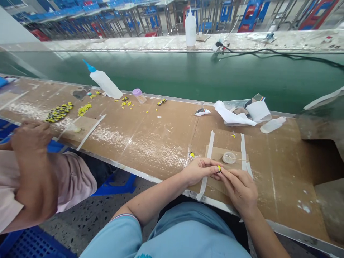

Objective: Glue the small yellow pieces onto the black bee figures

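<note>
Between the fingertips of my left hand and my right hand is a small yellow and black piece. Both hands are closed in a pinch on it, above a taped cardboard pad. Just beyond the fingers sits a small round clear dish, with a thin stick reaching out of it to the right. Another yellow and black piece lies left of the pad. A tiny yellow bit rests behind the dish.
At left a co-worker's hands are near a pile of yellow and black pieces. Along the back edge stand a blue-tipped bottle, a purple-lidded jar and a tray of wrappings. A small bottle lies at right. Beyond runs a green belt.
</note>
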Tool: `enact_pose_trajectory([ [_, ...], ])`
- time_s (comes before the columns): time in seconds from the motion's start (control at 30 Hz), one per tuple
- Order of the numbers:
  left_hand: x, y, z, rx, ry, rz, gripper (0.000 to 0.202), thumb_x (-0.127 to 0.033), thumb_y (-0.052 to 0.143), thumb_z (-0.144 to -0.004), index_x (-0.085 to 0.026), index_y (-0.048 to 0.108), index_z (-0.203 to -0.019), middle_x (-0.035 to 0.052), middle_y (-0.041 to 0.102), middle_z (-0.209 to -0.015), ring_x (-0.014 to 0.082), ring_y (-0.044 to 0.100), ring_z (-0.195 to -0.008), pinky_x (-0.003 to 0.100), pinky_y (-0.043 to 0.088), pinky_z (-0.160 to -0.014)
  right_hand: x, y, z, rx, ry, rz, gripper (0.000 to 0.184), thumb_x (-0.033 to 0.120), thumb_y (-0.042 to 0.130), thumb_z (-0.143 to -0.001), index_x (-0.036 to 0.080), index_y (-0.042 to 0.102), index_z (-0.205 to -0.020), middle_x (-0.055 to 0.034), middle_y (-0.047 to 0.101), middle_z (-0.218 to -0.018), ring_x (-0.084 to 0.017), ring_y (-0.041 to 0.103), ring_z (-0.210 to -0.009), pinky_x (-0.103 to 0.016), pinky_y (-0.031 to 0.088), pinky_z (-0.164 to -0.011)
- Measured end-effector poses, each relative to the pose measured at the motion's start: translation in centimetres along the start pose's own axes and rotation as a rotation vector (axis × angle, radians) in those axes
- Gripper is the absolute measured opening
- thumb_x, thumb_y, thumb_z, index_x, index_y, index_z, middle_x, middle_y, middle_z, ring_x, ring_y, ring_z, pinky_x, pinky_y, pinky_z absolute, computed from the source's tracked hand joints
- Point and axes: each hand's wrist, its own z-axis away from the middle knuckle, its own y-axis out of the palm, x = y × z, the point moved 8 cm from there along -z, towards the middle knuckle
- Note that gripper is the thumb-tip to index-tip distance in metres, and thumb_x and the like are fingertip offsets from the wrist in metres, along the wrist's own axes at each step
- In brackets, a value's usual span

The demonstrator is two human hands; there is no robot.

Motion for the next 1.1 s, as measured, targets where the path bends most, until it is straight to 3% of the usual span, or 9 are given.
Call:
enact_pose_trajectory([
  [0.4, 0.0, 0.2, 0.1, 0.061, -0.057, -0.031, 0.048, -0.042, 0.085, -0.051, -0.008, 0.07, -0.08, 0.0056, 0.069, -0.066, 0.0124, 0.065, -0.06, 0.026, 0.052, -0.068, 0.0, -0.1, -0.3, -0.029, 0.062, -0.049, 0.012, 0.018, 0.06, -0.085, 0.02, 0.065, -0.095, -0.0019, 0.063, -0.078, -0.011, 0.059, -0.067, -0.023, 0.048, -0.063],
  [0.6, 0.1, 0.5, 0.2, 0.109, -0.084, 0.004, 0.047, -0.039, 0.084, -0.054, -0.008, 0.071, -0.086, 0.0083, 0.071, -0.074, 0.0122, 0.066, -0.066, 0.026, 0.052, -0.073, -1.2, 0.1, 0.0, -0.043, 0.172, -0.071, 0.009, 0.024, 0.062, -0.084, 0.02, 0.067, -0.091, -0.0023, 0.066, -0.08, -0.011, 0.061, -0.068, -0.023, 0.05, -0.061],
  [1.1, 0.3, 0.1, 0.0, 0.063, -0.095, 0.028, 0.041, -0.033, 0.085, -0.052, -0.008, 0.069, -0.08, 0.006, 0.07, -0.068, 0.0134, 0.066, -0.061, 0.027, 0.052, -0.068, -0.9, 0.2, -0.1, -0.022, 0.151, -0.083, 0.01, 0.022, 0.062, -0.084, 0.021, 0.067, -0.093, -0.0016, 0.065, -0.078, -0.01, 0.061, -0.066, -0.021, 0.05, -0.06],
])
